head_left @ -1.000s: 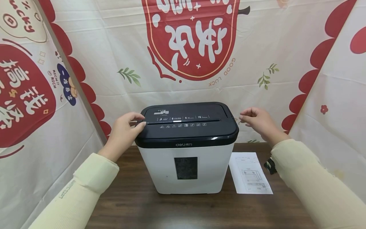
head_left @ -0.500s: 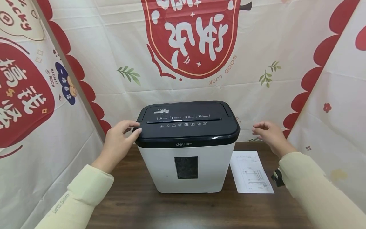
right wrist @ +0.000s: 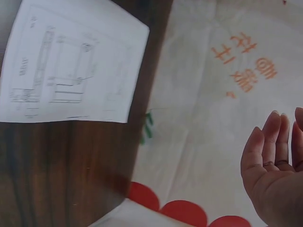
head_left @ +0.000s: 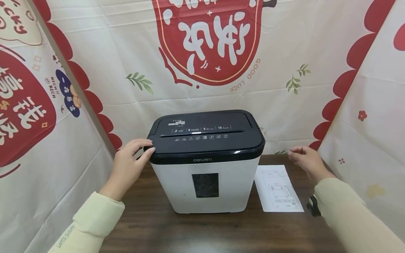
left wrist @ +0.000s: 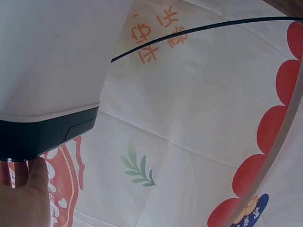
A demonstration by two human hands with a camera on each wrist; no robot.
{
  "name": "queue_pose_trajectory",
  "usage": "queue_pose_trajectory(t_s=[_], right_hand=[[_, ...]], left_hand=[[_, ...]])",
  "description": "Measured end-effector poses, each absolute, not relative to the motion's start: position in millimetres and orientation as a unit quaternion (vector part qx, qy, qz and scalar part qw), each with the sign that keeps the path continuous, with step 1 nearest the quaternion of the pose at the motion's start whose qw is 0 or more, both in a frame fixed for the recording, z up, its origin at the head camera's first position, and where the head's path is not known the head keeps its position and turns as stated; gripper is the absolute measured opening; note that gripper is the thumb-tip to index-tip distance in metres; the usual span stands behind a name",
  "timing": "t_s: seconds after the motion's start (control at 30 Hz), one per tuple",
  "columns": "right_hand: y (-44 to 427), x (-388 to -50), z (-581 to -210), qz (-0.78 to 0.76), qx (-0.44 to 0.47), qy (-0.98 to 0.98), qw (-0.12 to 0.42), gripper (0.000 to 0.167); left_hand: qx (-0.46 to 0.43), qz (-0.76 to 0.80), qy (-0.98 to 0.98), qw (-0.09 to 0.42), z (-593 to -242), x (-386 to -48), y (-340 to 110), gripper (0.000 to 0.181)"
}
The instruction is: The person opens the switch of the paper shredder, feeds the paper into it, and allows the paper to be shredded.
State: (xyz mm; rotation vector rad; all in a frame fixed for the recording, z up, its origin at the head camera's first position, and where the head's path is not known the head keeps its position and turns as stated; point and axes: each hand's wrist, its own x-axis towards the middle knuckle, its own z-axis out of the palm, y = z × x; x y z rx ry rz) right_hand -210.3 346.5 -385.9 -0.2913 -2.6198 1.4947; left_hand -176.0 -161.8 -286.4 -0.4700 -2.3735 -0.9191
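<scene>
A paper shredder (head_left: 205,186) with a white body and a black lid (head_left: 202,146) stands upright on the wooden table. At the lid's left edge is my left hand (head_left: 128,167), its fingertips and thumb touching the rim. The left wrist view shows the same fingers (left wrist: 38,177) against the black lid, partly hidden by it. Apart from the shredder, on the right, my right hand (head_left: 310,163) hovers with loosely bent fingers and holds nothing. Below and left of that hand lies a white sheet of paper (head_left: 276,189) with a printed line drawing.
The brown wooden table (head_left: 177,232) extends toward me. Printed cloth walls (head_left: 205,95) enclose the back and both sides. A black cord (left wrist: 222,23) runs out behind the shredder in the left wrist view.
My right hand has moved away from the shredder, to the right and toward me. My left hand has slid along the lid's left edge toward me. The shredder and paper stay put.
</scene>
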Motion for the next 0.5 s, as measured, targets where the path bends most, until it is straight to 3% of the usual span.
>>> queue_pose_trajectory(t_s=[0.5], right_hand=[[360.1,-209.5,-433.7,0.501,-0.157,-0.850,0.032,0.045]], left_hand=[[-0.187,-0.374,-0.852,0.316,-297.2,-177.5,-161.3,0.013]])
